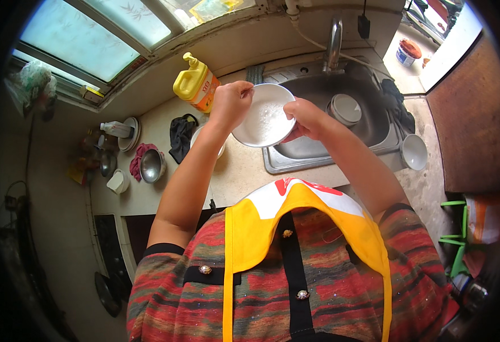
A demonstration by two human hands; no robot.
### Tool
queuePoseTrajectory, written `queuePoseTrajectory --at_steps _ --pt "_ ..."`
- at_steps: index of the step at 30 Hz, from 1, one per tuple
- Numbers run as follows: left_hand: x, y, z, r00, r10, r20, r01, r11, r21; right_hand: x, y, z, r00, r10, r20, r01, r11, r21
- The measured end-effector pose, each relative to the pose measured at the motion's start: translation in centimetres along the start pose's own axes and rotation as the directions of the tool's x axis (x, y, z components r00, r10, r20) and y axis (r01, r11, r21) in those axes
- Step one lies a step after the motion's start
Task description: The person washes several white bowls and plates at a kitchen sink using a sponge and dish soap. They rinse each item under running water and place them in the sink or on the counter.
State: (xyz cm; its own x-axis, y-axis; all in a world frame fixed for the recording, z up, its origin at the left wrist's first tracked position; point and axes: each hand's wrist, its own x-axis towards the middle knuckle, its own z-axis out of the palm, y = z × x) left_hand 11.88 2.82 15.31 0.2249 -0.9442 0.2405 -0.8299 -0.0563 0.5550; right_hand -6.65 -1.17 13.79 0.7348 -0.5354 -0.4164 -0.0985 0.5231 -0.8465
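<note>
A white bowl [256, 117] with soap suds [271, 117] inside is held up between my hands, tilted so its inside faces me. My right hand [307, 117] grips its right side, thumb over the rim and fingers beneath. Curled fingers of my left hand [233, 104] are at the upper left rim; whether they pinch the rim or something small is not clear. Behind my left forearm, another white bowl [221, 150] on the counter is mostly hidden. Stacked white bowls [346, 109] sit in the stainless steel sink [305, 147] beyond my right hand.
A yellow detergent jug [196, 85] with a pump stands behind my left hand. A faucet [333, 45] rises over the sink. Leftward are a black cloth [181, 136], a metal bowl [152, 166] and stacked plates [131, 134]. A white bowl [413, 151] stands right of the sink.
</note>
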Motion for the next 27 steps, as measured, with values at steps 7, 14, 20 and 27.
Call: queuePoseTrajectory --at_steps 7,14,20,27 --pt "-0.7 0.3 -0.1 0.996 0.036 0.082 -0.053 0.976 0.213 0.2 0.4 0.2 1.0 -0.027 0.0 0.027 0.997 -0.067" --pt "-0.8 -0.1 -0.1 0.994 0.062 0.092 -0.06 0.998 -0.025 0.4 0.3 -0.4 0.998 0.048 0.04 -0.047 0.999 -0.027" --pt "-1.1 0.0 -0.1 0.994 0.084 0.068 -0.089 0.993 0.079 0.5 0.4 -0.1 0.999 -0.003 0.053 0.005 0.999 -0.047" --pt "-1.1 0.1 -0.2 0.99 0.114 0.084 -0.126 0.981 0.147 0.7 0.4 -0.2 0.996 0.026 0.081 -0.023 0.999 -0.036"
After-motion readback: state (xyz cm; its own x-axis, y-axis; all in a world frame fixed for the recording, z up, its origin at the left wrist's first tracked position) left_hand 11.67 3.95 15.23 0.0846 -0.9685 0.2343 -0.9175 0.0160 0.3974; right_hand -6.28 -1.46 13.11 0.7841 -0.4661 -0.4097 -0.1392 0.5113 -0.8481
